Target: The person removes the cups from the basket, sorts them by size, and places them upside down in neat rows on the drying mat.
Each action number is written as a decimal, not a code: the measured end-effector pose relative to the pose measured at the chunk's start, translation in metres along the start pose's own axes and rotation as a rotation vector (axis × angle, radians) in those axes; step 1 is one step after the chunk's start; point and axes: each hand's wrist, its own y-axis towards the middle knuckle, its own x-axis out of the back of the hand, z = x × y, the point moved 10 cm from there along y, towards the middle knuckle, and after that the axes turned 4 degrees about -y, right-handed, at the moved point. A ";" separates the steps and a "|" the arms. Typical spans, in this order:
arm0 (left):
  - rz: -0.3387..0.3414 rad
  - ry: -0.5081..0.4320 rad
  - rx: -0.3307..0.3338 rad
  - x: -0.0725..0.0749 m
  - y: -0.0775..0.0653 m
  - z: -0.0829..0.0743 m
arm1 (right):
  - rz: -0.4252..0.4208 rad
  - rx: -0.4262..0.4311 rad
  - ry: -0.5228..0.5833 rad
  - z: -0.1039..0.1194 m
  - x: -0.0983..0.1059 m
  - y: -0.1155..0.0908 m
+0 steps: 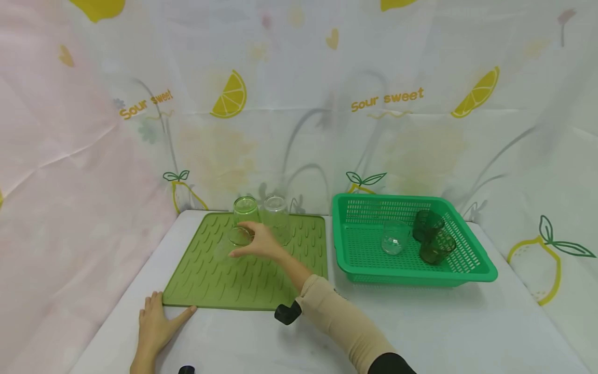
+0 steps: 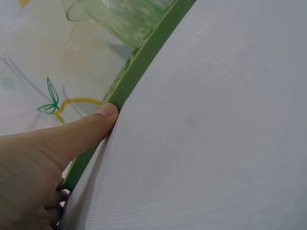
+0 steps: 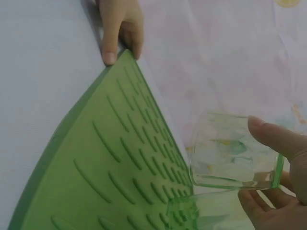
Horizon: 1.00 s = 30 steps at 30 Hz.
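Observation:
My right hand point(image 1: 261, 241) grips a clear drinking glass point(image 1: 225, 248) between thumb and fingers, over the left half of a green ridged drying mat point(image 1: 224, 288). In the right wrist view, that glass point(image 3: 218, 151) has its thick greenish end by the fingers; whether it touches the mat cannot be told. Just behind the hand, a green-tinted glass point(image 1: 245, 208) and another clear glass point(image 1: 279, 224) stand on the mat. My left hand point(image 1: 156, 324) lies at the mat's near left corner, fingers spread; its thumb point(image 2: 86, 132) touches the mat's edge.
A green slotted plastic basket point(image 1: 411, 278) sits on the right of the white table point(image 1: 448, 327). Inside are a clear glass point(image 1: 394, 240), a dark glass point(image 1: 426, 223) and a brownish-green glass point(image 1: 438, 248). A lemon-printed curtain point(image 1: 289, 140) hangs behind the table.

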 end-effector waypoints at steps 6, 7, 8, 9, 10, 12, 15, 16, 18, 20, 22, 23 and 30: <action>0.024 -0.002 0.010 0.000 0.003 0.001 | -0.033 0.004 -0.057 -0.007 -0.016 0.010; 0.029 -0.005 0.010 0.000 0.003 0.001 | -0.041 0.003 -0.063 -0.008 -0.019 0.011; 0.034 -0.007 0.011 -0.001 0.003 0.002 | -0.047 0.003 -0.078 -0.008 -0.021 0.013; 0.038 -0.008 0.012 -0.001 0.003 0.002 | -0.056 0.007 -0.094 -0.009 -0.024 0.014; 0.041 -0.008 0.012 -0.002 0.004 0.002 | -0.065 0.012 -0.115 -0.008 -0.026 0.016; 0.044 -0.006 0.014 -0.002 0.003 0.003 | -0.078 0.025 -0.153 -0.007 -0.030 0.019; 0.041 -0.005 0.014 -0.001 0.003 0.003 | -0.083 0.032 -0.203 -0.004 -0.038 0.024; 0.036 -0.005 0.010 -0.001 0.003 0.003 | -0.086 0.032 -0.219 -0.002 -0.040 0.026; 0.034 -0.009 0.008 -0.001 0.002 0.002 | -0.084 0.031 -0.240 -0.001 -0.045 0.029; 0.033 -0.007 0.007 -0.001 0.001 0.002 | -0.078 0.030 -0.267 0.001 -0.051 0.032; 0.031 -0.005 0.006 -0.002 0.000 0.003 | -0.071 0.026 -0.286 0.001 -0.057 0.034; 0.031 -0.006 0.008 -0.002 -0.001 0.003 | -0.065 0.024 -0.298 0.001 -0.059 0.034; 0.007 -0.007 -0.004 -0.001 -0.001 -0.001 | -0.013 -0.005 -0.382 -0.005 -0.074 0.036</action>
